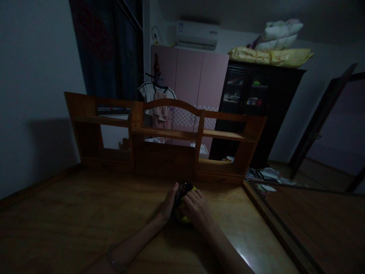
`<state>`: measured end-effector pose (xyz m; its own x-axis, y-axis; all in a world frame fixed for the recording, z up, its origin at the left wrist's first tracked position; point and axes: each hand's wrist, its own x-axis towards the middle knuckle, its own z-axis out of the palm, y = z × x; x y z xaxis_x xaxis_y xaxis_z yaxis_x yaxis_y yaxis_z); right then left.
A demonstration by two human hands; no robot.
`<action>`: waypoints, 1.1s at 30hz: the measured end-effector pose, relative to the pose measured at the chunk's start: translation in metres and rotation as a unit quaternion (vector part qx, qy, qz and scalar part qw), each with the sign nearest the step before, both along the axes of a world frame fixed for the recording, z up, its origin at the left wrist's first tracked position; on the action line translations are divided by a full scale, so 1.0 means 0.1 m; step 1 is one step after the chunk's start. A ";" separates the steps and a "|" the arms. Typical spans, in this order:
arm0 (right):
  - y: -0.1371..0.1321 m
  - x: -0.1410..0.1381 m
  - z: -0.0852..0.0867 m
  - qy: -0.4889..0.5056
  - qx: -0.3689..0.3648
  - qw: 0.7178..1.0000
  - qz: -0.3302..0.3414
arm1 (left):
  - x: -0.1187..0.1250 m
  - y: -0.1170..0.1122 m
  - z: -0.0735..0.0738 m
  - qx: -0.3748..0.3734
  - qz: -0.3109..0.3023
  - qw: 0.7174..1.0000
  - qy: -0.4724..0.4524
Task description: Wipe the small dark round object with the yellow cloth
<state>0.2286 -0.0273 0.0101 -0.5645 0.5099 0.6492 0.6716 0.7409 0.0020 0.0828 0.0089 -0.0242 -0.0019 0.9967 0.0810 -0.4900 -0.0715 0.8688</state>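
Observation:
A rounded, glossy black-and-yellow object (180,192) is between my two hands, low over the wooden tabletop or resting on it; the dim light hides which, and I cannot make out its kind. My left hand (169,202) grips its left side, thumb along the edge and the other fingers mostly hidden. Across its right side and top, my right hand (196,208) lies with bent fingers closed against it. Yellow shows below the right hand and near its fingertips.
A wooden shelf unit (165,133) stands along the back of the wooden tabletop (119,217). A raised wooden edge (273,219) borders the right side. Beyond are a pink wardrobe (189,72), a dark cabinet (281,99) and hanging clothes (161,104).

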 end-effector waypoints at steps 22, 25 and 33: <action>0.04 0.00 -0.03 0.078 -0.040 0.995 0.042 | -0.09 0.17 -0.03 -0.101 -0.092 0.950 -0.282; 0.04 -0.01 -0.04 0.077 -0.061 0.995 0.034 | -0.08 0.16 -0.03 -0.096 -0.092 0.955 -0.263; 0.06 -0.01 -0.08 0.047 -0.107 0.993 -0.010 | -0.07 0.13 -0.06 -0.085 -0.089 0.971 -0.205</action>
